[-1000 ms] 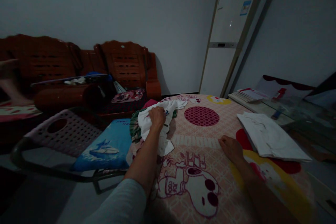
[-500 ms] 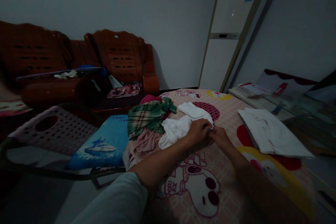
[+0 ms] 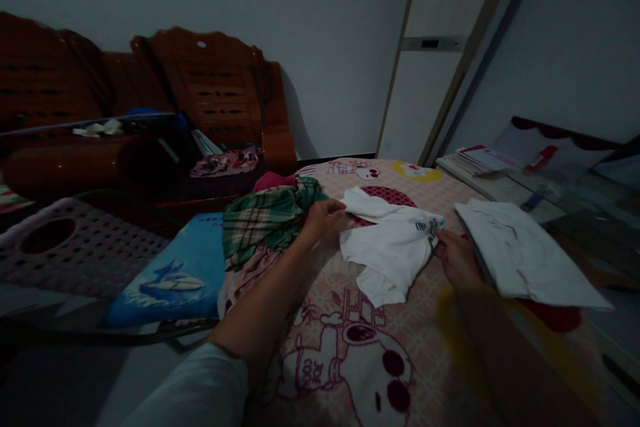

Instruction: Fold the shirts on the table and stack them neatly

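A small white garment (image 3: 393, 250) with dark print near one edge is stretched out over the pink cartoon-print cover (image 3: 350, 360). My left hand (image 3: 324, 219) pinches its left edge. At the other side my right hand (image 3: 456, 259) grips the right edge by the print. Both hands hold the cloth just above the cover. A green plaid garment (image 3: 265, 217) lies in a heap just left of my left hand, with pink cloth under it.
A folded white garment (image 3: 525, 260) lies to the right of my right hand. Papers and a glass-topped surface (image 3: 565, 193) are at the far right. A blue cushion (image 3: 170, 273), a perforated plastic stool (image 3: 60, 253) and brown chairs (image 3: 215, 93) stand to the left. A tall white unit (image 3: 435, 80) stands behind.
My left hand pulled the white garment off the heap to the middle, both hands met on it, then drew apart and spread it open. The view has shifted down.
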### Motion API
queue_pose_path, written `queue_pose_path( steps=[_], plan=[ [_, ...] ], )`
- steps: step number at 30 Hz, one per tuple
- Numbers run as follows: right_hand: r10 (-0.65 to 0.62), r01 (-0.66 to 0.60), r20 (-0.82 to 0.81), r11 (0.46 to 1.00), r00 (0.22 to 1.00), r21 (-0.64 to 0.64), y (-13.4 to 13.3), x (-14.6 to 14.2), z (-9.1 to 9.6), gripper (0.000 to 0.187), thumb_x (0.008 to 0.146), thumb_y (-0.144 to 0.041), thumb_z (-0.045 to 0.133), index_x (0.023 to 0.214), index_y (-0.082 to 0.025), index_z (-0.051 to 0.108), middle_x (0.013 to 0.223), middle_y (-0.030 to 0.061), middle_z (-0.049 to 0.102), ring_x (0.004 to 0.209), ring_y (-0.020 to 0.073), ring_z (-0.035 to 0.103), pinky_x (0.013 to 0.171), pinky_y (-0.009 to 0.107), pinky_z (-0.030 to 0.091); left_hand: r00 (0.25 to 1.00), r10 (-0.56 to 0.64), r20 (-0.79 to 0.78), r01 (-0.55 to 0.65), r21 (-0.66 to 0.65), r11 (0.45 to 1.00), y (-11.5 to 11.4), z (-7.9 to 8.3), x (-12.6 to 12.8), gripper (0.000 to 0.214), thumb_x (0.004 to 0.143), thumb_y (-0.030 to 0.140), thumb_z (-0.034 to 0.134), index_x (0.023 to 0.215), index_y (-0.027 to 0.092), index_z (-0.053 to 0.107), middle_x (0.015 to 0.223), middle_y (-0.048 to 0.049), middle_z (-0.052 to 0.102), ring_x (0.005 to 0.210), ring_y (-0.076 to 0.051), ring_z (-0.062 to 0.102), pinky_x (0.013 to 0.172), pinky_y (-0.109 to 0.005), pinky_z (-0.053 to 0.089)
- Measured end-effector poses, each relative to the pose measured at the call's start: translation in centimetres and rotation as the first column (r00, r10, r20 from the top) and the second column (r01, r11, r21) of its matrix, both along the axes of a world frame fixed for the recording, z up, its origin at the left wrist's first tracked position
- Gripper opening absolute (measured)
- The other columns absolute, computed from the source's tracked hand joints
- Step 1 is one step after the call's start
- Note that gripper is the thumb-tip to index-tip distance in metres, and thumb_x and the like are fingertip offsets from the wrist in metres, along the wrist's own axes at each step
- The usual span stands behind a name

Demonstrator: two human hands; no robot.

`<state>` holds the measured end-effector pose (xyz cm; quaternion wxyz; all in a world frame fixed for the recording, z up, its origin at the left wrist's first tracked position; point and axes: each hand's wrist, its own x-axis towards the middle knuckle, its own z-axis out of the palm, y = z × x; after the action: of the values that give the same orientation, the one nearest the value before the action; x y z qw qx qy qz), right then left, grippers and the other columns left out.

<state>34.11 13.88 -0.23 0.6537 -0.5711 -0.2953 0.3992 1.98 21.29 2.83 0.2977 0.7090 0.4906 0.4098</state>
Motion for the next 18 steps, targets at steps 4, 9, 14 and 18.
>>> queue_pose_path(
  steps=[4, 9, 14, 18],
  plan=[
    [0.003, -0.002, 0.104, 1.000, 0.995, -0.002, -0.7, -0.6, -0.5, 0.033, 0.058, -0.045, 0.076, 0.067, -0.017, 0.059, 0.053, -0.0034, 0.057, 0.045, 0.0100, 0.048, 0.041, 0.022, 0.038, 0.958, -0.115, -0.263, 0.103, -0.060, 0.993, -0.5, -1.9, 2.0, 0.023, 0.081, 0.034, 0.061, 0.082, 0.015, 0.075, 0.079, -0.0054, 0.072, 0.073, -0.019, 0.063, 0.067, -0.026, 0.045],
    [-0.003, 0.002, 0.161, 1.000, 0.987, 0.008, -0.9, -1.0, -0.6, 0.038, 0.058, -0.050, 0.074, 0.064, -0.018, 0.056, 0.053, -0.0041, 0.056, 0.047, 0.0111, 0.049, 0.044, 0.024, 0.040, 0.904, -0.158, -0.398, 0.138, -0.078, 0.987, -2.1, -2.2, 4.2, 0.020, 0.071, 0.030, 0.072, 0.088, 0.021, 0.074, 0.092, -0.0050, 0.074, 0.088, -0.024, 0.065, 0.076, -0.028, 0.046],
    [-0.009, 0.011, 0.211, 1.000, 0.977, -0.008, -0.9, -1.2, -0.9, 0.041, 0.057, -0.054, 0.075, 0.069, -0.017, 0.060, 0.053, -0.0043, 0.057, 0.046, 0.0111, 0.048, 0.043, 0.023, 0.039, 0.976, -0.138, -0.170, 0.120, -0.110, 0.987, -2.1, -2.0, 3.6, 0.014, 0.070, 0.029, 0.071, 0.076, 0.017, 0.069, 0.079, -0.0047, 0.070, 0.077, -0.020, 0.062, 0.067, -0.026, 0.046],
    [0.132, -0.153, 0.259, 0.986, 0.957, 0.065, -1.4, -2.3, -0.3, 0.057, 0.064, -0.055, 0.073, 0.104, -0.014, 0.069, 0.077, 0.0030, 0.072, 0.064, 0.0176, 0.063, 0.056, 0.027, 0.050, 0.942, -0.106, 0.318, 0.187, -0.237, 0.953, -2.2, -0.6, 2.5, 0.032, 0.069, 0.038, 0.071, 0.091, 0.015, 0.066, 0.073, -0.0002, 0.063, 0.063, -0.013, 0.056, 0.054, -0.021, 0.041]
  ],
)
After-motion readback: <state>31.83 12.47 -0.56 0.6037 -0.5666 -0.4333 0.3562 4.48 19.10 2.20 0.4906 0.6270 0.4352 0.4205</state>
